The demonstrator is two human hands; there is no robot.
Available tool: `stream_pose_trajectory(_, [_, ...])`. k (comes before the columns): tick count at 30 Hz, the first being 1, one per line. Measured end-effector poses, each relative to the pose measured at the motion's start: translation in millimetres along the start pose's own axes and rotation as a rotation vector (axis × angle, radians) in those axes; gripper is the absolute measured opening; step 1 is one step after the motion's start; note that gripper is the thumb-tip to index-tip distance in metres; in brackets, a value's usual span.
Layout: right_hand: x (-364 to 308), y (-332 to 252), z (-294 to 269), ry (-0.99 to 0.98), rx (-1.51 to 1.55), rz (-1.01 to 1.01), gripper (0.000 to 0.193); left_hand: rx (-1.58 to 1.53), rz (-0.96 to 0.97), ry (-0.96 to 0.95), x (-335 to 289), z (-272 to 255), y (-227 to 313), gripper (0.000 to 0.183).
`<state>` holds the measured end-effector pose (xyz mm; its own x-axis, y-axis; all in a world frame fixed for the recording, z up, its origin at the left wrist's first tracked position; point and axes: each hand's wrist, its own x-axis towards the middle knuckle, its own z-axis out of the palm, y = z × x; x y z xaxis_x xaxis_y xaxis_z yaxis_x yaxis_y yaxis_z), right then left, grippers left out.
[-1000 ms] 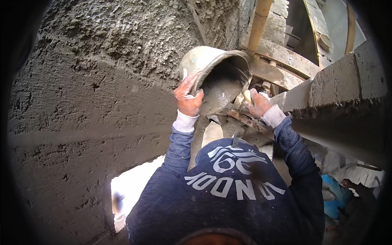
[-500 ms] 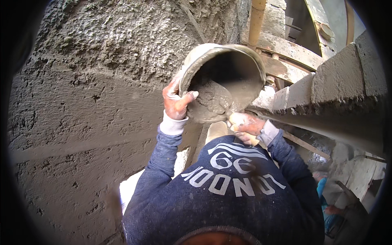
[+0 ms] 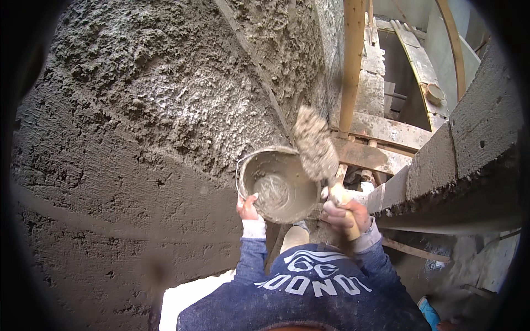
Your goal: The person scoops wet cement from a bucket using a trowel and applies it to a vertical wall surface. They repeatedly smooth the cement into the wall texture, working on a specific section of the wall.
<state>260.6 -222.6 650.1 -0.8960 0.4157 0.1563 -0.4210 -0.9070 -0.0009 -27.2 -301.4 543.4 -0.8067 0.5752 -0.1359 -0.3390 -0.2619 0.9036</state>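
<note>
Now the bucket [image 3: 279, 187] lowered, left hand [image 3: 248, 208] gripping its rim — right hand [image 3: 343, 212] clasping trowel [image 3: 317, 149], raised, loaded.

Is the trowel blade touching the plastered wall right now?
Cannot tell. In the head view the mortar-loaded trowel, held in the right hand, overlaps the wall edge, but no contact or gap shows plainly.

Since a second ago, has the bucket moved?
Yes. The bucket, gripped at its rim by the left hand, has dropped lower and tipped back mouth-up against the plastered wall. The right hand now lifts the loaded trowel out above it.
</note>
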Motion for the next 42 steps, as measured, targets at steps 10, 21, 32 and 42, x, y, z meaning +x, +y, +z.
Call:
stream_pose_trajectory(10, [207.5,-109.3,106.8,0.377,-0.846,-1.55,0.059,0.213,0.076,0.08,-63.7,-54.8,8.5,0.051])
stream_pose_trajectory(21, [345.3,7.7,-4.0,0.238,-2.575,-0.973,0.024,0.104,0.048,0.112,-68.6,-54.0,-2.0,0.056])
stream_pose_trajectory(32, [354.2,-47.8,-33.5,0.582,-0.862,-0.545,0.022,0.156,-0.021,0.171,-63.2,-61.1,-52.6,0.054])
stream_pose_trajectory(42, [400.0,-53.4,98.1,0.141,-0.446,-0.607,0.007,0.374,0.033,0.194,-57.3,-52.3,-26.1,0.056])
